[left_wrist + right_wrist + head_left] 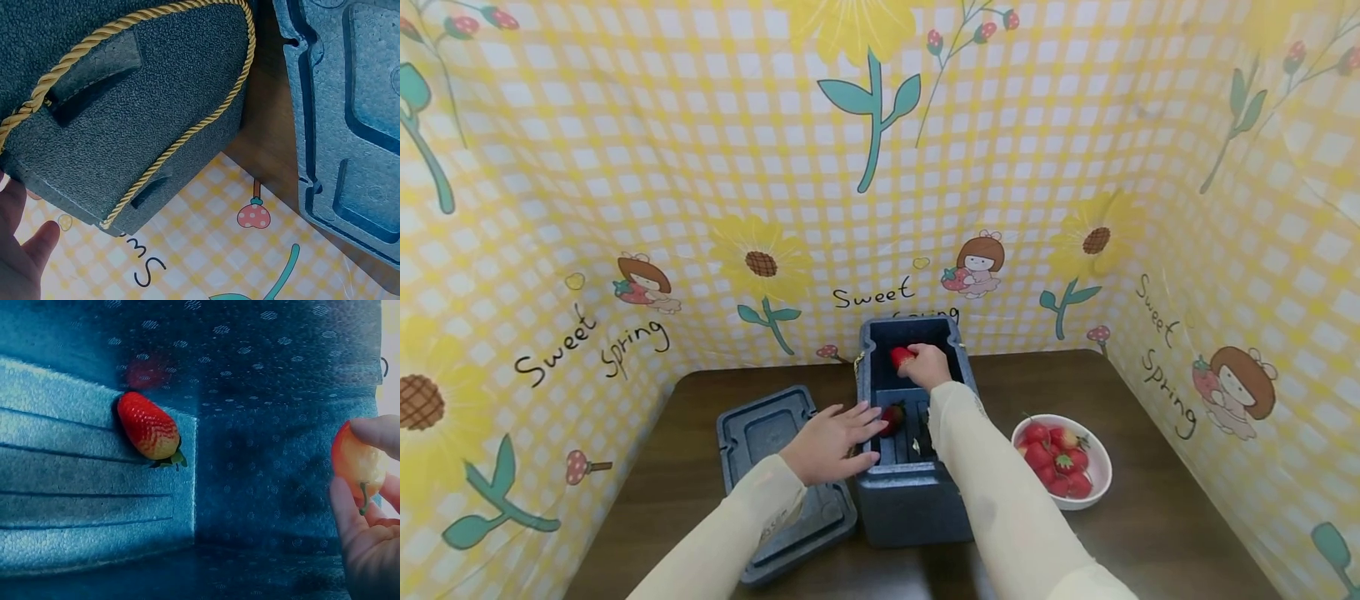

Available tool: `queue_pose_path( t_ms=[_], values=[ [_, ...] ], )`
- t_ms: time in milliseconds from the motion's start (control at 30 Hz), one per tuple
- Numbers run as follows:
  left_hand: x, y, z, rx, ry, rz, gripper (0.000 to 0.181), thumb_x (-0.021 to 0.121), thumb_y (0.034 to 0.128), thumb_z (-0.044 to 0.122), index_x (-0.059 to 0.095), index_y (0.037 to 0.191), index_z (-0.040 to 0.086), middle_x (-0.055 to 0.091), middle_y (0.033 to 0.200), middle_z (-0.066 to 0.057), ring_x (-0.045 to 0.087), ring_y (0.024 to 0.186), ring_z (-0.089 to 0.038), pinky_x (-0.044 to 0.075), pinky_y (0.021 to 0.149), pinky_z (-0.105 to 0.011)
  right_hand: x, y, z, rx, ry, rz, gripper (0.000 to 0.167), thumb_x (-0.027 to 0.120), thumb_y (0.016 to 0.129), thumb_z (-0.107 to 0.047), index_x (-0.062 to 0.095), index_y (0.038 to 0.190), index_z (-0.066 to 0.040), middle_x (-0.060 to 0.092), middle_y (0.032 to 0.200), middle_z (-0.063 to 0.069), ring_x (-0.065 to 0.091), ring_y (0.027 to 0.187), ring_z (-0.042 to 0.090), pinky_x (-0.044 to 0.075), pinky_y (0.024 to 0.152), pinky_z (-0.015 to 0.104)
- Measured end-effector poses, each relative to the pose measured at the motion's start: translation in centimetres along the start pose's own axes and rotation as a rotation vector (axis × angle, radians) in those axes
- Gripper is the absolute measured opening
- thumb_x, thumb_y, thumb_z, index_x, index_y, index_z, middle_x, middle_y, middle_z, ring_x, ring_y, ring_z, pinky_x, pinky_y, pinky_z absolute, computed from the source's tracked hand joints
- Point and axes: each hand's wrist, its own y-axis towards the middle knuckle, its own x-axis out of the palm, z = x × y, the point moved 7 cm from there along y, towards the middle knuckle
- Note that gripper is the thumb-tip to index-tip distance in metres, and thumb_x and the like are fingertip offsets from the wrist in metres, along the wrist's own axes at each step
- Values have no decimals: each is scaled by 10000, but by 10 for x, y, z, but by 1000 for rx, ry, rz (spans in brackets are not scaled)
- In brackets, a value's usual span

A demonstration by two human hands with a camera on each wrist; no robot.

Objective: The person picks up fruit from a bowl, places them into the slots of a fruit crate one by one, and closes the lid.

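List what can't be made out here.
Head: inside of the foam box, partly hidden by the right hand and right sleeve.
Head: how many strawberries the white bowl holds; top ones cover any below.
Left wrist: part of the left hand, cut off by the left edge.
Right wrist: part of the held strawberry, covered by the right hand.

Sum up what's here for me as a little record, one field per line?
Right hand: pinches a strawberry over the box's inside
Left hand: at the box's left edge
Box: open, another strawberry inside
Lid: off, on the table, left of the box
Bowl: right of the box, holding strawberries
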Motion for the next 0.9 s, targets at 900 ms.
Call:
queue_pose_path(
  t_ms=[900],
  values=[
    [1, -1, 5, -14, -88, 1, 535, 453, 969, 414, 509, 1399, 101, 413, 1475, -94, 333, 1382, -287, 304, 1061, -563, -38, -6, -45, -115, -24, -149, 468, 686, 842, -76, 588, 1297, -27, 582, 1245, 194, 553, 1131, 309, 461, 943, 408]
  ],
)
